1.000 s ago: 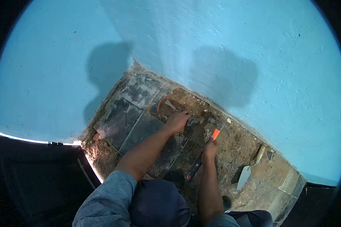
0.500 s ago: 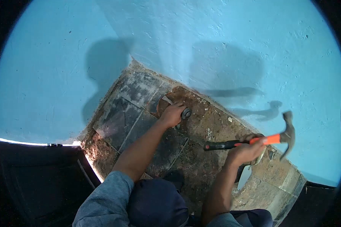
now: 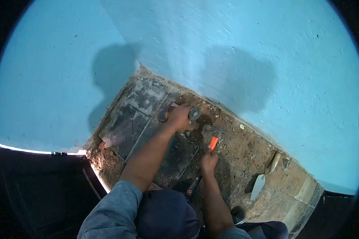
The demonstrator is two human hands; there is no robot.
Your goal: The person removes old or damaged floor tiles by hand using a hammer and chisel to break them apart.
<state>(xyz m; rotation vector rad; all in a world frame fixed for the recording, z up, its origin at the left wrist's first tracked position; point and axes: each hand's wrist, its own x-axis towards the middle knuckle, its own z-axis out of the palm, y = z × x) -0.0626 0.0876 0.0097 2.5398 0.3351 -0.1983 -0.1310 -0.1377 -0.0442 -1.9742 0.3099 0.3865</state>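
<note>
My left hand is closed around a chisel held low over broken flooring. The chisel's round dark end points right, and part of its flat metal blade shows on the far left side of the hand. My right hand grips a claw hammer by its orange and black handle. The blurred hammer head is just right of the chisel's round end, apart from it. Dark floor tiles lie left of my left hand, and exposed brown rubble spreads to the right.
A trowel lies on the floor to the right, its handle toward the wall. Blue walls meet at a corner ahead. A dark round object sits by my right forearm. A dark panel stands at left.
My right hand has swung the hammer left from beside the right wall toward the chisel, uncovering the trowel's handle. My left hand stays nearly in place with the chisel.
</note>
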